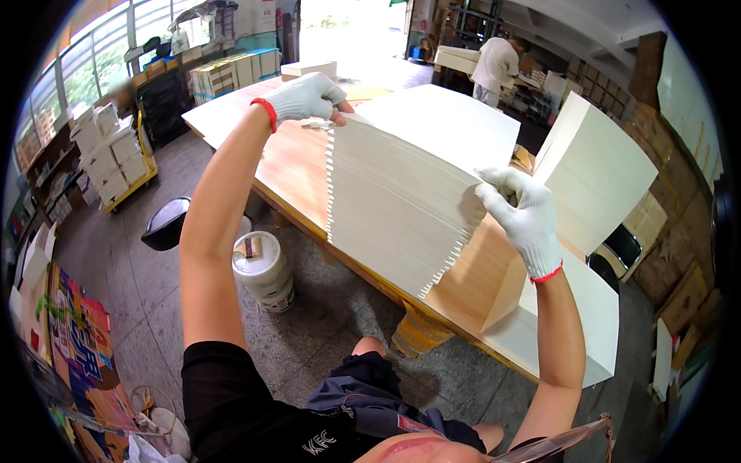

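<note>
A greyish slab (394, 204) with fine lines across its face and small white teeth down its left and right edges lies tilted on the table. It looks like a stack of sheets, but I cannot tell for sure. My left hand (309, 99), in a white glove with bare fingertips and a red cuff, is closed on its far left corner. At the far right corner my right hand (525, 220), gloved the same way, is closed with thumb and fingers pinching the edge. The undersides of the slab and the gripping fingers are partly hidden.
The wood-coloured table (297, 166) carries a large white sheet (440, 119) behind the slab and tall white stacks (598, 166) at the right. A white bucket (266, 274) with a brush (248, 248) on its lid stands by the near edge. Another person (495, 69) works farther back.
</note>
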Motion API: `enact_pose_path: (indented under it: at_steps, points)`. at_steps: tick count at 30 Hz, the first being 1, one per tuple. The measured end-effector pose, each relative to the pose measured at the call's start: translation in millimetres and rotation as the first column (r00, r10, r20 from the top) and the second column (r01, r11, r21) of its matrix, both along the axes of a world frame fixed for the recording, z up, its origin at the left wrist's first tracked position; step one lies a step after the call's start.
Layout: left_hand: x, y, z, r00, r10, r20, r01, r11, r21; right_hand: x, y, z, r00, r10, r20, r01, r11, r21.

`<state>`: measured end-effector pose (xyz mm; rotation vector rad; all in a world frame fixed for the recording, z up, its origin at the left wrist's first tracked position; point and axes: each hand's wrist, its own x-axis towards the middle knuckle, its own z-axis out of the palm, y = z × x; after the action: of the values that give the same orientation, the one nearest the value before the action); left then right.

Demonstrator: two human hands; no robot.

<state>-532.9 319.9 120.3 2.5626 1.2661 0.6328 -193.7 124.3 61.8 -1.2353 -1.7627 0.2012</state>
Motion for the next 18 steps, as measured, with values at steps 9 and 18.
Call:
enact_pose_path:
  at_steps: [9,18]
  points:
    - [0,5,11,0.981,-0.031,-0.192,0.038,0.999,0.033,7,1,-20,0.921,-0.185,0.343,0.016,0.898,0.44]
    - [113,-98,-7,0.954,-0.299,-0.008,0.176,0.541,0.822,86,-113,-90,0.755,-0.443,0.484,0.283,0.885,0.37]
